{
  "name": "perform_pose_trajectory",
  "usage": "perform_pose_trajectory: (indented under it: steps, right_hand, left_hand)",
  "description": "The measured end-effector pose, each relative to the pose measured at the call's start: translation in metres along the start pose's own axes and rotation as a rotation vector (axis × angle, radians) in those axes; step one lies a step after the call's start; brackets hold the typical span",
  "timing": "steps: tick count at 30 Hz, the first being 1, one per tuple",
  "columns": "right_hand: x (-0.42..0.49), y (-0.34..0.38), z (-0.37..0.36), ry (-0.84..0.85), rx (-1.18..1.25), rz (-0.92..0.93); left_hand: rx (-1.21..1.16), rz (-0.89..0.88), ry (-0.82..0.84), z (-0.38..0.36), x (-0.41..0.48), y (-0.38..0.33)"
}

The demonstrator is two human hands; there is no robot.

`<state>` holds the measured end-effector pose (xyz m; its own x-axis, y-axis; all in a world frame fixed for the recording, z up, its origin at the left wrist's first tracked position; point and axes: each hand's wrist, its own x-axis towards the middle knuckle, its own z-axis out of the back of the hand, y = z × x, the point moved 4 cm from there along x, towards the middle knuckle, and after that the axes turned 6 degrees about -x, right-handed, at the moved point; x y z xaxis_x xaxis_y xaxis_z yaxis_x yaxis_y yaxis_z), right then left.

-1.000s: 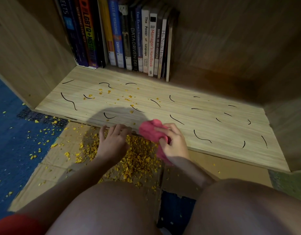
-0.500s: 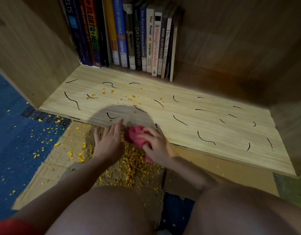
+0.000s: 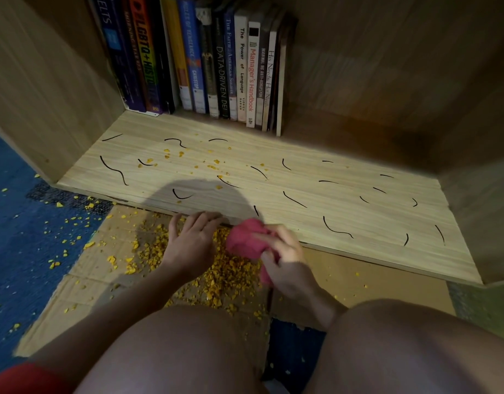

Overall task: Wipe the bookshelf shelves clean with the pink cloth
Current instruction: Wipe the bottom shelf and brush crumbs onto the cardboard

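Wooden shelf (image 3: 358, 166) with black marks (image 3: 114, 170) and yellow crumbs (image 3: 216, 162), books (image 3: 216, 66) at back. At its front edge, right hand (image 3: 287, 263) grips the bunched pink cloth (image 3: 245, 243); left hand (image 3: 191, 245) rests loose-fingered beside, over crumb-covered cardboard (image 3: 330, 268).

pink cloth (image 3: 245, 241), yellow crumbs (image 3: 228, 275), blue carpet (image 3: 26, 251)

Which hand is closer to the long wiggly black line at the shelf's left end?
Left. The left hand is at the front of the shelf, right of the wiggly line; the right hand, gripping the pink cloth, is farther right.
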<state>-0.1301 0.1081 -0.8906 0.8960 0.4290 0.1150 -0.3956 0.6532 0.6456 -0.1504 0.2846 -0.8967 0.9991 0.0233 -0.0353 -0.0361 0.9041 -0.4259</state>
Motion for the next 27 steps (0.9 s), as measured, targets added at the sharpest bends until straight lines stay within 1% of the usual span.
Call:
perform_pose_trajectory:
  steps: [3,4,6,8,10,12,13,14,16,17,19,20,21,22,24,25,27]
  right_hand:
    - [0.01,-0.014,0.02,-0.236,-0.014,-0.088]
    - [0.012,-0.021,0.025,-0.283,-0.052,-0.129]
    - [0.017,-0.031,0.03,-0.314,-0.122,-0.206]
    - [0.015,-0.035,0.024,-0.253,-0.168,-0.24]
    - [0.01,-0.028,0.01,-0.099,-0.118,-0.229]
    - [-0.003,-0.011,-0.008,0.076,-0.012,-0.151]
    - [-0.01,0.0,-0.014,0.134,-0.01,-0.101]
    - [-0.015,0.004,-0.017,0.149,-0.017,-0.053]
    - [-0.011,0.007,-0.014,0.087,-0.004,-0.01]
    - [-0.007,0.007,-0.011,0.085,-0.005,-0.009]
    - [0.001,0.0,-0.012,0.159,-0.056,-0.015]
    - [0.003,0.0,-0.012,0.167,-0.042,-0.022]
    - [0.005,0.002,-0.009,0.129,0.01,-0.045]
    - [0.008,0.006,-0.004,0.057,0.058,-0.054]
    - [0.017,0.012,0.008,-0.098,0.06,0.005]
    - [0.023,0.013,0.013,-0.136,0.042,0.031]
    - [0.038,0.012,0.02,-0.138,0.024,0.032]
  left_hand:
    - [0.02,-0.002,0.026,-0.001,0.0,-0.001]
    - [0.024,-0.004,0.037,-0.002,0.001,-0.002]
    - [0.031,0.0,0.056,-0.002,0.004,-0.003]
    - [0.031,0.005,0.081,-0.004,0.006,-0.004]
    - [0.032,0.006,0.09,-0.005,0.007,-0.005]
    - [0.035,0.013,0.088,-0.004,0.006,-0.006]
    - [0.022,0.024,0.086,-0.002,0.006,-0.007]
    - [0.005,0.035,0.082,0.0,0.006,-0.007]
    - [0.0,0.046,0.078,0.003,0.006,-0.006]
    - [0.008,0.049,0.073,0.003,0.006,-0.005]
    - [0.03,0.059,0.075,0.003,0.006,-0.002]
    - [0.043,0.063,0.075,0.003,0.006,-0.002]
    - [0.048,0.065,0.072,0.003,0.007,-0.001]
    - [0.044,0.068,0.065,0.004,0.007,-0.001]
    - [0.046,0.064,0.067,0.004,0.01,-0.002]
    - [0.057,0.059,0.077,0.005,0.012,-0.003]
    - [0.068,0.063,0.087,0.007,0.019,-0.003]
